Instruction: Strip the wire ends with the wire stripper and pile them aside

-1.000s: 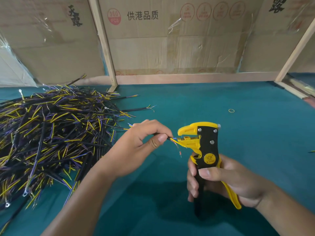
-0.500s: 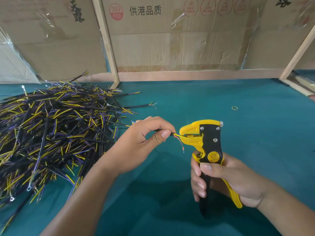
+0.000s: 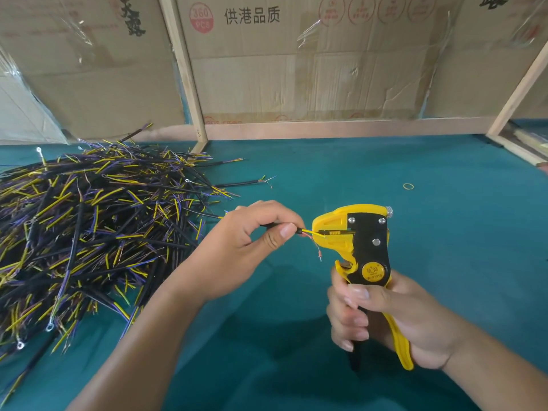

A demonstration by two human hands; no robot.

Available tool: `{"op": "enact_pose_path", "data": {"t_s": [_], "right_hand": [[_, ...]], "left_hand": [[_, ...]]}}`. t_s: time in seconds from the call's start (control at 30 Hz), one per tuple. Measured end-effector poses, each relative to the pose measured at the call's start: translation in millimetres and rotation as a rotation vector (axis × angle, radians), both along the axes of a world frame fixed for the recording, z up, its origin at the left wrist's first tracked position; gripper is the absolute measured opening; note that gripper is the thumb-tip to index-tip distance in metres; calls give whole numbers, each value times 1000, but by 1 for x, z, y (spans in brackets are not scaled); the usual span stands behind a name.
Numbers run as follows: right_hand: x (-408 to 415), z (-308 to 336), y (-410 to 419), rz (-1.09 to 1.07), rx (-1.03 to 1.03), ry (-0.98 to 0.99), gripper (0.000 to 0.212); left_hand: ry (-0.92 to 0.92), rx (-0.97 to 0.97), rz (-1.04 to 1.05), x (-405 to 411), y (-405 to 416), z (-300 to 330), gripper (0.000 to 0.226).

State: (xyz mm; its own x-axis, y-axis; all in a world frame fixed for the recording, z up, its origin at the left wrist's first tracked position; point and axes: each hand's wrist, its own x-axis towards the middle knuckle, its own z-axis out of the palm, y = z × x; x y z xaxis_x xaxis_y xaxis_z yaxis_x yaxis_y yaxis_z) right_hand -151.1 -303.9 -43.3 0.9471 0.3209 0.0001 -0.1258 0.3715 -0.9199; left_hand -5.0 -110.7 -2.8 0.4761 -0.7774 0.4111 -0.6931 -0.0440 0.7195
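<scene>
Now, in the head view, the left hand [image 3: 249,247] is pinching a black wire [image 3: 299,231], feeding its yellow end into the wire stripper [image 3: 360,247], whose handles the right hand [image 3: 394,318] is gripping above the teal table [image 3: 444,203]; a wire pile [image 3: 89,232] is lying left.

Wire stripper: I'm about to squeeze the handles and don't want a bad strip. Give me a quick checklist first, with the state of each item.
1. Left hand pinches the cable near its end: ok.
2. Yellow conductor reaches into the wire stripper head: ok.
3. Right hand has a grip round both handles: ok.
4. Bare copper strand hangs outside the head: ok.
5. Conductor seated in the right notch: cannot tell.
6. Wire pile lies apart from the tool: ok.
</scene>
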Motion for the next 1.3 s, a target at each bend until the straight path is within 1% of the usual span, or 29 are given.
{"op": "enact_pose_path", "data": {"t_s": [0.1, 0.3, 0.57, 0.63, 0.77, 0.87, 0.97, 1.1, 1.2, 1.3], "right_hand": [[-1, 2, 3, -43, -28, 29, 42], [0, 3, 3, -219, -81, 113, 53], [0, 2, 1, -223, -96, 118, 53], [1, 2, 1, -212, -73, 108, 51], [3, 1, -3, -93, 53, 71, 39], [4, 1, -5, -30, 50, 46, 35], [4, 0, -6, 0, 36, 43, 33], [5, 0, -8, -59, 47, 44, 33], [7, 0, -10, -142, 5, 33, 36], [7, -1, -10, -172, -38, 6, 36]], "left_hand": [[-12, 22, 28, 0, -1, -1, 17], [-18, 11, 40, 0, -2, -1, 15], [-3, 7, 50, -1, -2, -2, 15], [1, 7, 52, -1, -2, -2, 15], [12, 3, 46, -1, 0, -1, 15], [3, 0, 29, -2, 0, -1, 15], [7, -6, 55, -1, 0, -1, 15], [32, -5, 154, 4, 1, -4, 16], [27, 4, 229, 6, 0, -7, 15], [45, -1, 268, 5, -2, -8, 15]]}}
